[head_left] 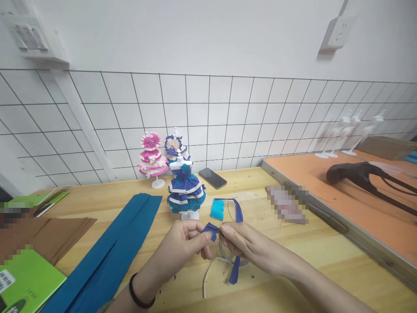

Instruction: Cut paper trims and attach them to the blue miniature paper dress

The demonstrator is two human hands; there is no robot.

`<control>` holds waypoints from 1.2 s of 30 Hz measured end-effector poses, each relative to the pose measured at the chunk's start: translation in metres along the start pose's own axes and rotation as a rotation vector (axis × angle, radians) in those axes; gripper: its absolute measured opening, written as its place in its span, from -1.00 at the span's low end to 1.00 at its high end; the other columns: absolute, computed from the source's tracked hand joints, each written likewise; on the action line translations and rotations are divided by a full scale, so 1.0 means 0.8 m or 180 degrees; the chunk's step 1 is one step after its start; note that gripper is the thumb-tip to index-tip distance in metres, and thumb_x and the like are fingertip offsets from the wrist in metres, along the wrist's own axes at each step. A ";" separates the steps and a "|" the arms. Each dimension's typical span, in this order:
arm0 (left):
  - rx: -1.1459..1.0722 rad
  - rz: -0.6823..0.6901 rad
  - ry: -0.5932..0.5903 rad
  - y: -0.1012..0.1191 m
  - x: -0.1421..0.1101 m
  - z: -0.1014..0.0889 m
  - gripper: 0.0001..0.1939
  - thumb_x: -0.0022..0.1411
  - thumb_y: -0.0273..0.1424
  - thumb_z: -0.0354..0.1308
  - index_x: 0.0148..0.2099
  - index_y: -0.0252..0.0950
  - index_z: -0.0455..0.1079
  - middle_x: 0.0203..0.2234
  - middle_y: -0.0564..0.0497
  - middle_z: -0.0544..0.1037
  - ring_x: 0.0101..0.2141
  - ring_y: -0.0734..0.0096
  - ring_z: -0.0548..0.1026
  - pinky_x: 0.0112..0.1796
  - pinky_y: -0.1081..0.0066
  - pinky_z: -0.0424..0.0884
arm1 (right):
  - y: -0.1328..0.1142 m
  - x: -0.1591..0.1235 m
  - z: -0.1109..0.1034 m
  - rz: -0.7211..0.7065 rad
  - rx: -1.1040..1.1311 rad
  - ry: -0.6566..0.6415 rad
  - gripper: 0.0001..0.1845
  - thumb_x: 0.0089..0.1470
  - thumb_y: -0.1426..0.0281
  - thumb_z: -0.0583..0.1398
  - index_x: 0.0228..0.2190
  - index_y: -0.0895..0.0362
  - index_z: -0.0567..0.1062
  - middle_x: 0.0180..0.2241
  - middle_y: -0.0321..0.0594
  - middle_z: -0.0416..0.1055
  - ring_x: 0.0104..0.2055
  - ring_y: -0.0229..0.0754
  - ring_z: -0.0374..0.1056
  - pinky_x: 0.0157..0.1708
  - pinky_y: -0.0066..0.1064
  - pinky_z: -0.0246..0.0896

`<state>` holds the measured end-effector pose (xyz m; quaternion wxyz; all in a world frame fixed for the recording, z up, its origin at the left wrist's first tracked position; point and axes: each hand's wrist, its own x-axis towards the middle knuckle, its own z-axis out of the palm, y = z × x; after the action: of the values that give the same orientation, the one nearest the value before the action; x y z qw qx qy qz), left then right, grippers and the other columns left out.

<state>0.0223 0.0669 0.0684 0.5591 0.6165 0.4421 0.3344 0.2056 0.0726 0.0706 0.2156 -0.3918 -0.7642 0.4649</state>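
Near the table's front, my left hand [192, 239] is closed, pinching a small piece of blue crepe paper [214, 235] between thumb and fingers. My right hand [243, 241] is closed round what looks like a pair of scissors [223, 253]; a thin dark blade lies across the blue piece, and a grey loop shows under the fingers. Most of the tool is hidden by the hand. A dark blue strip [234, 271] hangs below my right hand, and another blue strip [239, 211] curves behind it. A turquoise pleated paper piece [217, 209] lies just beyond my hands.
Behind my hands stand a blue paper dress on a stand [186, 191], a pink one [152, 156] and another blue one. A phone [213, 178] lies near the wall. Teal paper [110, 248] spreads leftward. An orange board [302, 178] with a raised edge lies right.
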 end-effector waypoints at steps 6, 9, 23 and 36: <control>-0.0040 0.0023 0.0091 -0.003 0.001 0.000 -0.78 0.10 -0.28 0.06 -0.43 -0.34 0.37 -0.66 0.03 0.49 -0.56 0.47 0.38 -0.44 0.47 0.27 | 0.003 0.000 0.000 0.0074 0.0008 -0.0018 -0.51 0.15 0.07 -0.21 -0.57 0.14 0.18 -0.63 -0.41 0.03 -0.58 -0.36 -0.01 -0.55 -0.51 -0.04; -0.0063 -0.0001 0.0070 -0.003 0.002 0.002 -0.78 0.10 -0.30 0.06 -0.48 -0.34 0.35 -0.67 0.04 0.48 -0.57 0.49 0.37 -0.44 0.48 0.28 | 0.005 0.001 0.002 0.0088 0.0025 -0.0005 -0.51 0.15 0.08 -0.21 -0.57 0.13 0.19 -0.63 -0.41 0.05 -0.58 -0.36 0.00 -0.55 -0.51 -0.04; -0.0097 -0.0053 0.0043 -0.004 0.000 0.003 -0.78 0.09 -0.29 0.06 -0.49 -0.33 0.35 -0.68 0.04 0.47 -0.58 0.49 0.38 -0.45 0.48 0.28 | 0.007 0.003 0.006 0.0027 0.0195 -0.0063 -0.52 0.16 0.08 -0.22 -0.58 0.13 0.16 -0.64 -0.42 0.00 -0.61 -0.38 -0.06 -0.60 -0.53 -0.10; -0.0154 -0.0054 0.0090 -0.005 0.002 0.002 -0.77 0.09 -0.27 0.06 -0.48 -0.32 0.34 -0.71 0.06 0.46 -0.61 0.49 0.37 -0.48 0.48 0.26 | 0.007 0.003 0.007 0.0084 0.0327 -0.0046 -0.52 0.15 0.07 -0.21 -0.56 0.14 0.16 -0.64 -0.43 0.00 -0.61 -0.38 -0.06 -0.60 -0.53 -0.10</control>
<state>0.0235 0.0678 0.0638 0.5704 0.5941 0.4470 0.3490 0.2025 0.0731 0.0632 0.2237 -0.3869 -0.7355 0.5092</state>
